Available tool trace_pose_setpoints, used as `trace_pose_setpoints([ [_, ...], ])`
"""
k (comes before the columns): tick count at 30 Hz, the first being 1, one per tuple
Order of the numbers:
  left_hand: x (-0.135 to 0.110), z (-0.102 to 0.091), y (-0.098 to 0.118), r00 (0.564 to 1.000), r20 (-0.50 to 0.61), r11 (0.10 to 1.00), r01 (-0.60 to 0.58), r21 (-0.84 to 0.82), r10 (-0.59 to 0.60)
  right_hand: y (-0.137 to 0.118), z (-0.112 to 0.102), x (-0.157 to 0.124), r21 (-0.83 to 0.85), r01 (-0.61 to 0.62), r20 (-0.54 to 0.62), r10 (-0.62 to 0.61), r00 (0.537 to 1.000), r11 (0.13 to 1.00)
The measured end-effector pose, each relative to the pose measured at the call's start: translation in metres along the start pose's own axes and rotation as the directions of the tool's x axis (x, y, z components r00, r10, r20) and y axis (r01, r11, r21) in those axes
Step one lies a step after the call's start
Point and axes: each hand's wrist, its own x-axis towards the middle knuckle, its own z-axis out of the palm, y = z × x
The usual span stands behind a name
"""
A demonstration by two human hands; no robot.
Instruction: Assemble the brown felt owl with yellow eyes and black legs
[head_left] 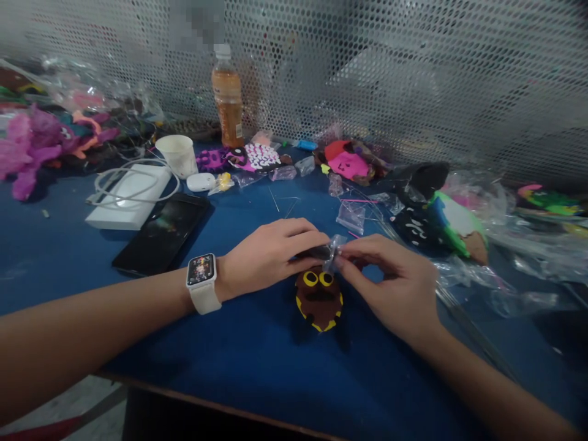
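Observation:
A brown felt figure (320,299) with yellow ring eyes and a yellow edge lies on the blue table (239,361). My left hand (266,257), a white smartwatch (202,282) on its wrist, rests just above the figure, fingers closed on a dark piece at its top. My right hand (395,285) meets it from the right, fingertips pinched on a small clear plastic bag (334,250) at the same spot. What the dark piece is cannot be made out.
A black phone (160,236), white power bank (131,196) with cable, paper cup (178,154), earbud case (201,182) and drink bottle (228,98) stand at the back left. Felt toys (349,162) and clear bags (351,215) lie along the mesh wall (413,73) and right.

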Motion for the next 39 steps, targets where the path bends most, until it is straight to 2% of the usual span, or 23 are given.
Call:
trace_pose_setpoints([
  [4,-0.001,0.000,0.000,1.000,0.026,1.000,-0.010,-0.022,0.011,-0.001,-0.004,0.003,-0.026,0.055,0.029,-0.054,0.998,0.998],
  [8,-0.003,0.000,0.004,0.998,0.054,1.000,0.024,0.000,-0.024,0.002,-0.005,0.003,-0.136,0.199,0.041,-0.195,0.980,0.971],
  [11,-0.003,-0.001,0.007,0.998,0.058,0.999,-0.011,0.032,0.009,0.003,-0.005,0.002,-0.171,0.274,0.064,-0.267,0.962,0.946],
  [18,-0.001,-0.002,0.009,0.997,0.021,0.996,-0.071,0.052,0.070,0.006,-0.007,0.000,-0.206,0.325,0.079,-0.316,0.946,0.923],
  [24,-0.001,-0.002,0.015,0.997,0.014,0.996,-0.073,0.057,0.072,0.004,-0.007,-0.003,-0.210,0.366,0.104,-0.351,0.930,0.907],
  [26,0.000,-0.002,0.014,0.996,0.026,0.995,-0.081,0.063,0.080,0.004,-0.007,-0.003,-0.221,0.339,0.105,-0.323,0.940,0.914],
  [28,0.001,-0.003,0.009,0.997,0.029,0.992,-0.070,0.104,0.067,0.006,-0.010,0.000,-0.254,0.243,0.064,-0.234,0.970,0.936],
  [30,0.002,-0.007,-0.001,1.000,0.021,0.986,0.009,0.165,-0.013,0.010,-0.017,0.005,-0.225,0.058,-0.087,-0.080,0.993,0.973],
  [32,0.002,-0.011,-0.012,0.986,0.004,0.963,0.164,0.214,-0.169,0.017,-0.026,0.013,-0.096,-0.111,-0.251,0.084,0.964,0.989],
  [33,0.002,-0.013,-0.018,0.970,0.005,0.943,0.234,0.236,-0.242,0.020,-0.030,0.016,-0.033,-0.141,-0.294,0.126,0.948,0.989],
  [36,0.001,-0.016,-0.026,0.940,0.031,0.907,0.319,0.276,-0.340,0.029,-0.033,0.020,0.010,-0.178,-0.270,0.174,0.947,0.984],
  [39,-0.001,-0.013,-0.024,0.941,0.078,0.916,0.299,0.266,-0.330,0.035,-0.026,0.014,-0.007,-0.189,-0.122,0.187,0.975,0.982],
])
